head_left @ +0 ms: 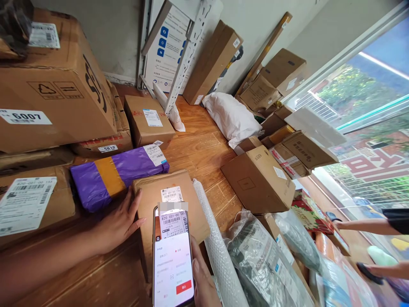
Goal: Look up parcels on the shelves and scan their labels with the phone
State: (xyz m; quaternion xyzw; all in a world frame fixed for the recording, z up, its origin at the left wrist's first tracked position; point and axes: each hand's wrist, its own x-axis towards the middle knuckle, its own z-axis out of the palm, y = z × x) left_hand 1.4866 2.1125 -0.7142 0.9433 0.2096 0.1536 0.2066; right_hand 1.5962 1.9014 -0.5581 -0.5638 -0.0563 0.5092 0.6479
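smartphone is hovering in the right hand, its grip closing around the case, while the left hand, open, is steadying the cardboard parcel on the floor, so keeping the lens square over the barcode label seems wise.

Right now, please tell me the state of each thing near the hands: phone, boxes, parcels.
phone: held upright in right hand, screen lit
small box: closed, labelled, left hand resting on its edge
purple parcel: wrapped, taped, lying flat
bubble-wrap roll: lying beside the box
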